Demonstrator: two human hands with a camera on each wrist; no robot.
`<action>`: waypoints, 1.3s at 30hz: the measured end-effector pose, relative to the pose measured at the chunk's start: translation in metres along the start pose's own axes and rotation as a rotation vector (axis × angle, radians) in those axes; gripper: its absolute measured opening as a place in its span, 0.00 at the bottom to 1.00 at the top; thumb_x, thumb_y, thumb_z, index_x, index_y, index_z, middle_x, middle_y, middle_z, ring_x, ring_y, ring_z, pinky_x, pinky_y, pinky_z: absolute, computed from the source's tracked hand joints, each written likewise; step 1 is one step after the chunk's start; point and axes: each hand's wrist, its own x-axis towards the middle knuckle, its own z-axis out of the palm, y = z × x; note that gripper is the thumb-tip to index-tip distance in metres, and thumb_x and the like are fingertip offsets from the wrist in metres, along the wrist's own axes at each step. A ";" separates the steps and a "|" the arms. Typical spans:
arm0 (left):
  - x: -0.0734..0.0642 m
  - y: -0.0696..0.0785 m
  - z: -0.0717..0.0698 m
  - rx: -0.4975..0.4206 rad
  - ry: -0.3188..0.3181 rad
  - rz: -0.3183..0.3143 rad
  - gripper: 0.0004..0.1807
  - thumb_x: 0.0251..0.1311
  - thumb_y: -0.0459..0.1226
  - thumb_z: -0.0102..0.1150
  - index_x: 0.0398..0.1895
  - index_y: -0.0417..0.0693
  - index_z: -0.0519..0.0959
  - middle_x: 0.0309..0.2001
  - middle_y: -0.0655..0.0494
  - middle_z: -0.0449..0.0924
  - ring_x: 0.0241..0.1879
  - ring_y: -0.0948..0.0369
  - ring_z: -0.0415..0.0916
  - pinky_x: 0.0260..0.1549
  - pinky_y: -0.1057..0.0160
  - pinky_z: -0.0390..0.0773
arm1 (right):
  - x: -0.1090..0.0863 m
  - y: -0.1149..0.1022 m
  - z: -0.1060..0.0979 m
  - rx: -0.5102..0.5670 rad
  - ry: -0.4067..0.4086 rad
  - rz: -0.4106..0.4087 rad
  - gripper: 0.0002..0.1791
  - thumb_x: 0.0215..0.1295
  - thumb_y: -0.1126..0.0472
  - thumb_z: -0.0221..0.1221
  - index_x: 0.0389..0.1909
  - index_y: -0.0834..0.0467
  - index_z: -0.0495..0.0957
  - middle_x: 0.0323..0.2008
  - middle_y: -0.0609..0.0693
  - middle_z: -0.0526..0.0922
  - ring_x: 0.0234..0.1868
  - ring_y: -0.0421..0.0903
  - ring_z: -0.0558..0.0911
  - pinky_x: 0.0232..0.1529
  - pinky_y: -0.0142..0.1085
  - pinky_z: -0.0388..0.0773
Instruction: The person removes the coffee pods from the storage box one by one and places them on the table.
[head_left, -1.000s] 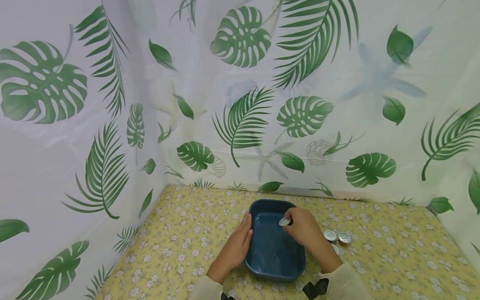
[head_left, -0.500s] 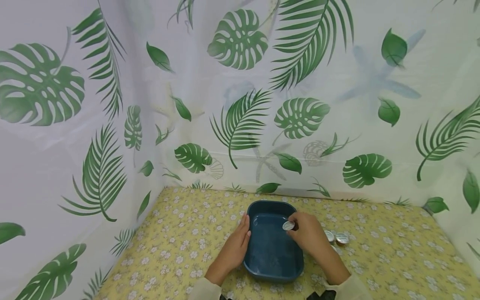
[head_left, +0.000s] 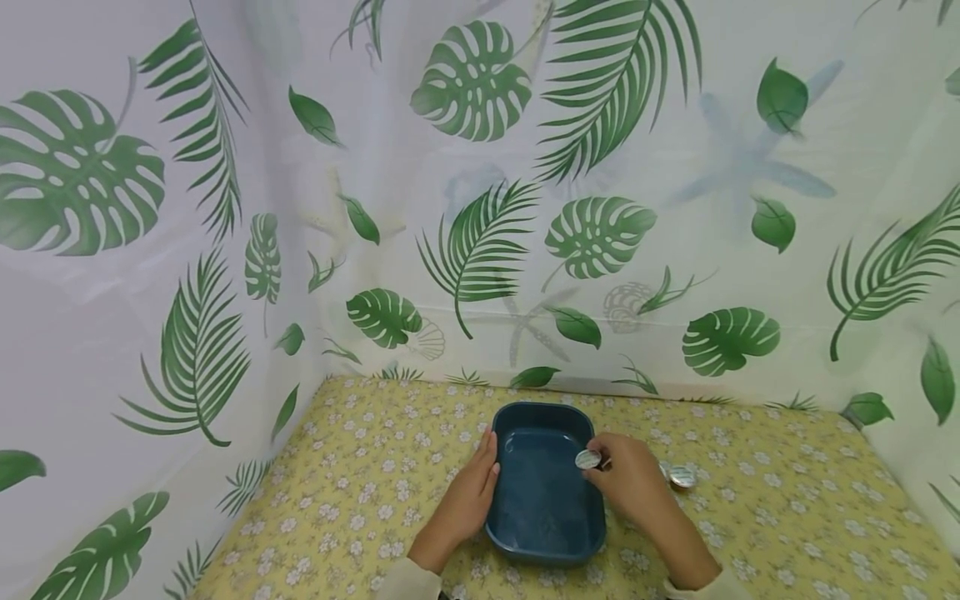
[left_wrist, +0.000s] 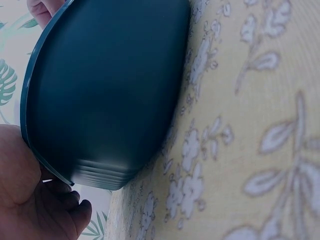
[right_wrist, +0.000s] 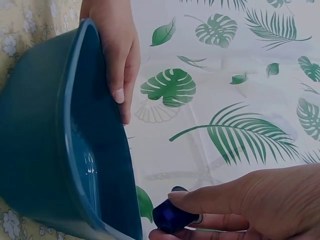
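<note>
A dark blue plastic basin (head_left: 543, 500) stands on the flowered yellow cloth, and its inside looks wet. My left hand (head_left: 467, 493) holds its left rim, fingers lying over the edge (right_wrist: 117, 60) and palm against the outer wall (left_wrist: 25, 200). My right hand (head_left: 636, 485) hovers at the basin's right rim. It pinches a small round piece (head_left: 588, 459) with a silver top and a dark blue underside (right_wrist: 172, 218) between thumb and fingertips.
A few more silver-topped round pieces (head_left: 682, 477) lie on the cloth just right of my right hand. A leaf-print curtain (head_left: 480, 208) closes off the back and left side. The yellow cloth (head_left: 360, 467) spreads left and right of the basin.
My right hand has drifted a little right and toward me with the round piece, from over the basin's inside to its right rim. The left hand has stayed on the rim.
</note>
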 end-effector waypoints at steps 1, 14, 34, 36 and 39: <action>0.000 0.000 0.000 0.000 0.001 0.002 0.29 0.84 0.40 0.31 0.81 0.37 0.46 0.81 0.50 0.35 0.80 0.50 0.41 0.73 0.44 0.54 | -0.001 0.001 -0.001 -0.003 0.000 -0.004 0.14 0.58 0.69 0.71 0.45 0.66 0.83 0.38 0.54 0.86 0.34 0.46 0.84 0.33 0.41 0.83; 0.000 -0.001 0.003 0.007 -0.007 -0.005 0.30 0.84 0.41 0.31 0.81 0.38 0.45 0.82 0.50 0.35 0.79 0.50 0.42 0.73 0.44 0.55 | -0.018 0.011 -0.009 -0.007 0.009 0.029 0.17 0.57 0.69 0.72 0.47 0.67 0.83 0.37 0.53 0.85 0.32 0.45 0.83 0.30 0.40 0.81; -0.001 0.002 0.001 0.008 -0.011 -0.024 0.29 0.84 0.38 0.32 0.82 0.40 0.45 0.82 0.51 0.34 0.80 0.51 0.41 0.73 0.44 0.55 | -0.032 0.029 -0.015 0.039 0.016 0.054 0.16 0.56 0.68 0.73 0.45 0.66 0.84 0.31 0.48 0.84 0.28 0.41 0.81 0.29 0.36 0.80; -0.001 0.002 0.001 0.006 -0.011 -0.022 0.29 0.84 0.38 0.32 0.82 0.39 0.45 0.82 0.49 0.35 0.80 0.51 0.41 0.73 0.43 0.55 | -0.032 0.032 -0.014 0.038 0.000 0.054 0.17 0.56 0.68 0.73 0.47 0.66 0.84 0.32 0.49 0.85 0.28 0.41 0.82 0.29 0.36 0.81; 0.000 0.002 0.001 0.000 -0.012 -0.020 0.29 0.84 0.37 0.33 0.81 0.39 0.44 0.82 0.46 0.36 0.79 0.50 0.41 0.73 0.43 0.55 | -0.033 0.035 -0.014 0.034 -0.019 0.050 0.18 0.56 0.68 0.73 0.47 0.66 0.85 0.34 0.50 0.86 0.29 0.41 0.83 0.30 0.36 0.82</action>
